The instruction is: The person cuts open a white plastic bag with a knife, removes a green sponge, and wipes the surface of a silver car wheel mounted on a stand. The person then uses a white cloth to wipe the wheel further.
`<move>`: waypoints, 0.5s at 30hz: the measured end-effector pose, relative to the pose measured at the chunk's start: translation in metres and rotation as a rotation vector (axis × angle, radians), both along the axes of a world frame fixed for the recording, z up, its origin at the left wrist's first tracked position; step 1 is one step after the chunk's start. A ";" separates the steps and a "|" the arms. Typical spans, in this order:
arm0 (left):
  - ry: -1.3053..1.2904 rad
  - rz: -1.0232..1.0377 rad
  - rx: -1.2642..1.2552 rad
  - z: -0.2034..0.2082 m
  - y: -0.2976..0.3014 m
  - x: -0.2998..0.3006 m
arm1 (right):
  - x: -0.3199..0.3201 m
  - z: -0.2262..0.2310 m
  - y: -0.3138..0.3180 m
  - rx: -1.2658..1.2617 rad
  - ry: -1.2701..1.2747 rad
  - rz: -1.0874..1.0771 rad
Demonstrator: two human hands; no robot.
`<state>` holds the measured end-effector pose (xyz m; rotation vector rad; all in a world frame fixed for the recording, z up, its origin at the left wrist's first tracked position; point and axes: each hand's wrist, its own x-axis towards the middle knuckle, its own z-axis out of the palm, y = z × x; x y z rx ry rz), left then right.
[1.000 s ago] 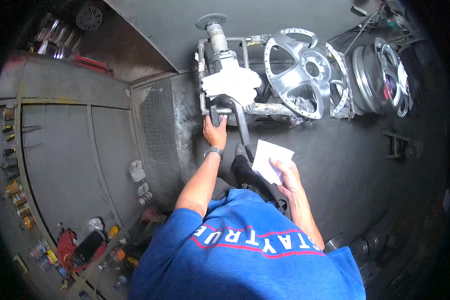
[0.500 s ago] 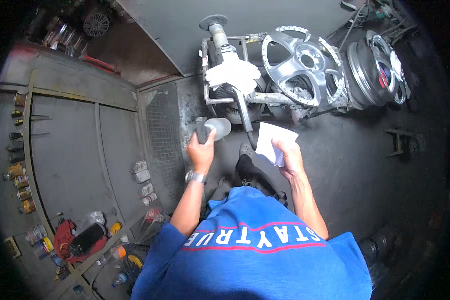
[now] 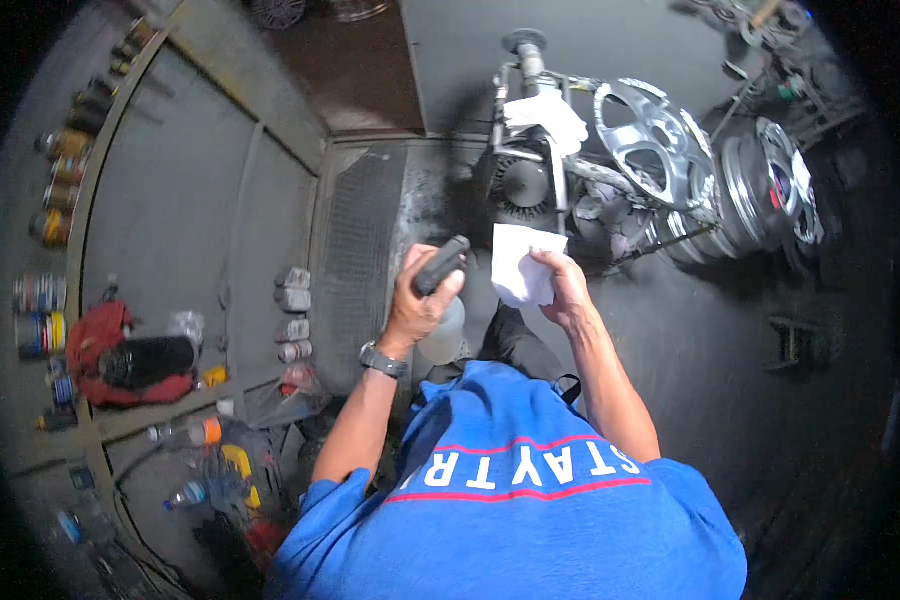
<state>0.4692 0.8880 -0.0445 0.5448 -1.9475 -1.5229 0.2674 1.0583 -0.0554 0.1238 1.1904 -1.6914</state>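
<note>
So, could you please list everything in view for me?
Spray bottle: one, black head, translucent body, left of centre
White sheet: one, white, centre
Metal stand: one, grey, top centre
White wad: one, white, on the stand
Wheels: at least two, silver, upper right
Cans and jars: several, mixed colours, left
Red cloth: one, red, lower left
Black object: one, black, on red cloth
Wristwatch: one, dark, left wrist
Shirt: one, blue, bottom centre
Left hand: one, bare, gripping bottle
Right hand: one, bare, holding sheet
</note>
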 end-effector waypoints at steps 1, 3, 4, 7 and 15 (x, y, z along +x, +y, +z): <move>0.025 0.030 -0.161 -0.003 0.006 0.007 | 0.008 -0.003 -0.006 0.015 -0.093 0.023; -0.021 0.023 -0.082 -0.004 0.016 0.024 | 0.024 -0.003 -0.014 0.008 -0.087 0.101; -0.081 0.008 0.006 -0.003 0.021 0.037 | 0.033 -0.003 -0.017 0.016 -0.087 0.136; -0.240 0.024 0.104 -0.006 0.032 0.062 | 0.052 -0.004 -0.020 0.020 -0.059 0.239; -0.295 0.096 0.036 -0.015 0.039 0.090 | 0.080 -0.002 -0.034 0.072 -0.011 0.405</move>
